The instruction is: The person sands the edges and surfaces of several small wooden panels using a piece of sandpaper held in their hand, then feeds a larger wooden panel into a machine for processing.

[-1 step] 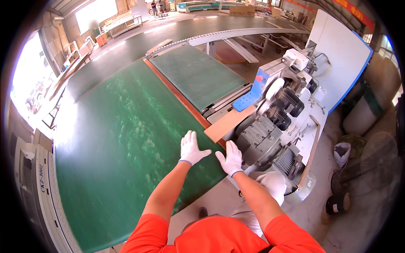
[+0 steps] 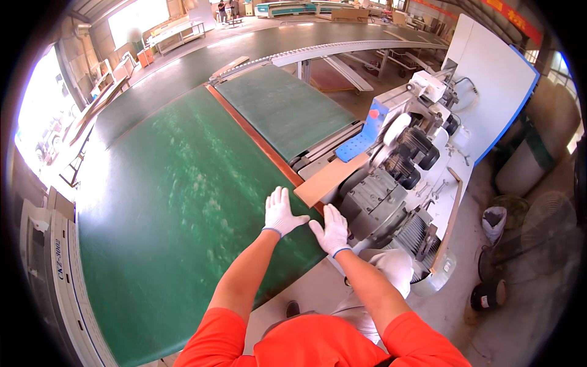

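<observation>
My left hand (image 2: 282, 211), in a white knit glove with a blue cuff, is open over the near right part of the green belt surface (image 2: 140, 238), fingers pointing away. Close on its right, my right hand (image 2: 331, 231), gloved alike, is also open, with its thumb toward the left one. Neither holds anything. Just beyond them a flat tan wooden board (image 2: 330, 179) slants across the reddish edge strip (image 2: 254, 136). Its far end reaches the blue perforated plate (image 2: 356, 147) of the machine. Whether my fingertips touch the belt or strip cannot be told.
Beside my right hand sits a grey gearbox (image 2: 372, 205) with dark motors (image 2: 422, 148). A tall white panel (image 2: 489, 85) stands beyond. A second green belt (image 2: 284, 110) lies past the strip, with a roller track (image 2: 367, 45) behind. On the right floor is a dark bucket (image 2: 489, 296).
My left hand has shifted slightly to the right and away from me. My right hand has barely moved, and the board stays at the machine.
</observation>
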Demonstrator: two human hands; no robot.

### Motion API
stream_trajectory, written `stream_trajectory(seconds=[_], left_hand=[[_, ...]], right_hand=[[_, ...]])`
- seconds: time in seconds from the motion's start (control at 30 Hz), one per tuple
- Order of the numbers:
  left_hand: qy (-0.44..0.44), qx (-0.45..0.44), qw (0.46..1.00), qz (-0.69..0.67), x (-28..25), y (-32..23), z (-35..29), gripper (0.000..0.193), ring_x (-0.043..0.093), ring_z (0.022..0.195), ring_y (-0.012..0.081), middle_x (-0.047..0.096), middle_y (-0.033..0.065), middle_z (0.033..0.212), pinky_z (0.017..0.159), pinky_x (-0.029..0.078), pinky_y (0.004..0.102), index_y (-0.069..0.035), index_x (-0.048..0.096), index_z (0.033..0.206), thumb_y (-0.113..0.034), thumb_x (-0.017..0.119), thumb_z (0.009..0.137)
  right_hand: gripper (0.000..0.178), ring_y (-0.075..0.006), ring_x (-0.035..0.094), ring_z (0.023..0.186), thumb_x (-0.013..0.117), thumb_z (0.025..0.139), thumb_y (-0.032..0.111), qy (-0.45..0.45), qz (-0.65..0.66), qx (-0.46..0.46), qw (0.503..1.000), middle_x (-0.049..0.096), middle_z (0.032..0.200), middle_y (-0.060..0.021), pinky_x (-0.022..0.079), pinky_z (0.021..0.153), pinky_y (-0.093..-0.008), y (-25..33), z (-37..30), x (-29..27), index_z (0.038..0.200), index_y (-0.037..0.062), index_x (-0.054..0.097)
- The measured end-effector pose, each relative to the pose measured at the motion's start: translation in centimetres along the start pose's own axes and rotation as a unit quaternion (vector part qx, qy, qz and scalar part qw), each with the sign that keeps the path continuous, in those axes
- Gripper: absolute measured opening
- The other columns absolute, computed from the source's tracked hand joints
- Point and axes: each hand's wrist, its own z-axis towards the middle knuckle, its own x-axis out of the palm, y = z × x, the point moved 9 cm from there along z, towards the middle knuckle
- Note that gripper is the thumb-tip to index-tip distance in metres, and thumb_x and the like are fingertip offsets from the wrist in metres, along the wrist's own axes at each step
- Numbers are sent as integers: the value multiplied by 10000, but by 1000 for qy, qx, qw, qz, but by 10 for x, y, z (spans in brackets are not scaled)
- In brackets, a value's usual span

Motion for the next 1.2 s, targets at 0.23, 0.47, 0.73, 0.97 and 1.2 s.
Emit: stream_trajectory(seconds=[0.23,0.47,0.73,0.97,1.2], left_hand=[[36,20,999,33,34,-28,45,753,590,1253,371,656,178,1285,1084,434,502,-38,517,1386,-449,769,808],[90,36,994,-50,-13,12,-61,1064,518,1355,416,608,219,1384,1192,365,503,43,403,1533,-353,876,666],[196,14,981,-1,-118,129,-131,1156,502,1379,415,604,220,1410,1202,369,478,38,329,1578,-224,923,622],[187,17,973,137,-120,179,-100,1039,317,1519,456,441,298,1551,1271,223,530,56,392,1542,-487,810,760],[25,169,984,58,-30,12,-64,857,360,1477,493,448,320,1533,1248,243,583,51,511,1437,-535,733,851]], right_hand=[[844,-451,395,1486,606,987,561,51,141,-19,989,454,1570,-292,284,1248,-519,33,13,4,1526,-67,439],[972,-422,355,1523,667,900,652,195,63,-256,945,414,1607,-266,228,1275,-538,86,-18,31,1536,-45,436],[954,-407,266,1569,512,992,679,183,-42,-137,973,305,1684,-243,189,1289,-510,23,13,32,1593,-45,353],[920,-442,288,1557,612,963,515,270,-39,-211,939,328,1653,-300,187,1294,-517,81,-50,36,1594,-79,302],[344,-409,665,1076,701,826,220,191,167,-294,922,692,1108,-218,511,985,-487,124,-42,-9,1106,20,690]])
